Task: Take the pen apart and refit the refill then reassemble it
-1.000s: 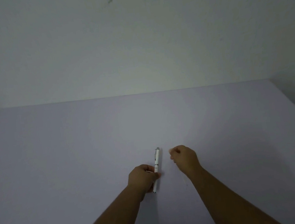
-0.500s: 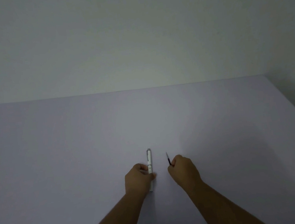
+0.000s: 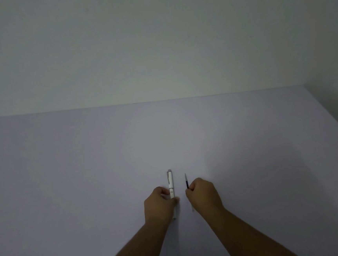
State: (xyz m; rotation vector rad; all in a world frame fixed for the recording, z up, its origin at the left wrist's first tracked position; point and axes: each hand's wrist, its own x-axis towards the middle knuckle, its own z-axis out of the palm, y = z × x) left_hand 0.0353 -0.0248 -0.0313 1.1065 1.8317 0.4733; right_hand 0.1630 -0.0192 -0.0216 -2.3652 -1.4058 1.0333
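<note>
Over table (image 3: 86, 176), more refill (image 3: 186, 181) now protrudes from right hand (image 3: 203, 194).

Pen (image 3: 171, 186) left of refill (image 3: 186, 181), both over table (image 3: 66, 177)

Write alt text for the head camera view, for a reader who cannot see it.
Two bare hands work over a plain pale table: the left hand grips a white pen body pointing away, and the right hand holds a thin dark refill beside it, apart from the pen. A blank wall stands behind.
</note>
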